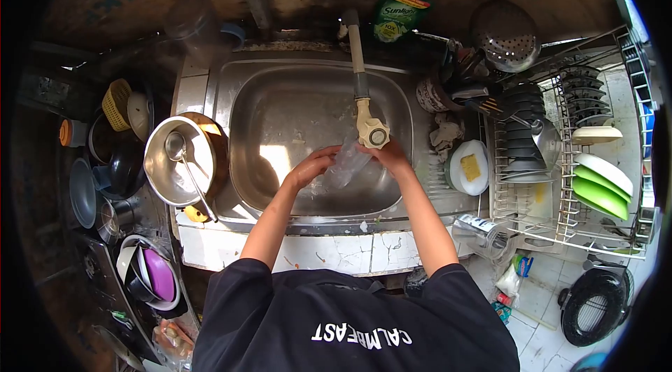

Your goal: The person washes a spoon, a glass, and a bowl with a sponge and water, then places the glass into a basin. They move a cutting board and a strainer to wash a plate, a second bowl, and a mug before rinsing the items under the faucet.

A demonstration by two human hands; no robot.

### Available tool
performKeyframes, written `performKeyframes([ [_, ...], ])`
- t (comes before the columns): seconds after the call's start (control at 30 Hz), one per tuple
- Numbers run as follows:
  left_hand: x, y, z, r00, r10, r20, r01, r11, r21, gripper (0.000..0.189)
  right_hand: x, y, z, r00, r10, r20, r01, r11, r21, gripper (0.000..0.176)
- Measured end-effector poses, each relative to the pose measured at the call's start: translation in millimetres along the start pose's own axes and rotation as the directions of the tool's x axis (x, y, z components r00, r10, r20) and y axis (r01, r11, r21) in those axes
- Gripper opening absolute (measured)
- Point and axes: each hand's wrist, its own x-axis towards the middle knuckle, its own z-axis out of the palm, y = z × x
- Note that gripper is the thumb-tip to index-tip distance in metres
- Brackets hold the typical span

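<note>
Over the steel sink (pixel 262 92), a clear, crumpled plastic bag (pixel 343 167) hangs between my hands, just below the tap (pixel 372 130). My left hand (pixel 311 167) has its fingers closed on the bag's left side. On the other side, my right hand (pixel 390 156) grips the bag near its upper right edge; the tap's knob covers some of those fingers. The bag looks wet and shiny, and I cannot make out anything inside it.
Left of the sink stands a steel pot (pixel 159 169) with a ladle (pixel 183 155) in it. A white dish (pixel 458 179) with a yellow sponge (pixel 470 167) sits on the right, beside a dish rack (pixel 518 204). A green Sunlight pouch (pixel 399 16) is behind the sink.
</note>
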Motion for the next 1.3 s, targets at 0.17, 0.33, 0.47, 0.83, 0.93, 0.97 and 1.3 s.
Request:
performKeyframes([
  [0.17, 3, 8, 27, 0.993, -0.025, 0.115, 0.08, 0.862, -0.501, 0.057, 24, 48, -11, 0.964, 0.264, 0.019, -0.238, 0.833, 0.499, 0.051],
  [0.33, 21, 35, 53, 0.994, -0.093, 0.058, 0.109, 0.845, -0.523, 0.048, 44, 67, -11, 0.934, 0.357, -0.025, -0.317, 0.856, 0.408, 0.062],
  [0.47, 41, 51, 57, 0.993, -0.106, 0.046, 0.113, 0.815, -0.569, 0.044, 57, 84, -6, 0.976, 0.212, -0.053, -0.14, 0.795, 0.59, 0.066],
  [0.83, -7, 25, 45, 0.957, -0.2, -0.212, 0.039, 0.807, -0.589, 0.05, -22, 39, 40, 0.956, 0.046, -0.291, 0.166, 0.733, 0.66, 0.065],
  [0.93, -47, 16, 46, 0.903, -0.204, -0.379, -0.058, 0.814, -0.578, 0.061, -53, 36, 75, 0.929, -0.042, -0.368, 0.185, 0.913, 0.364, 0.063],
  [0.97, -55, 15, 47, 0.864, -0.129, -0.486, -0.117, 0.889, -0.442, 0.062, -60, 37, 81, 0.924, -0.067, -0.375, 0.208, 0.915, 0.347, 0.052],
  [1.3, -166, 91, 38, 0.612, 0.695, -0.376, -0.072, 0.522, 0.85, 0.063, -98, 37, 78, 0.997, -0.047, -0.067, 0.058, 0.982, 0.179, 0.061],
])
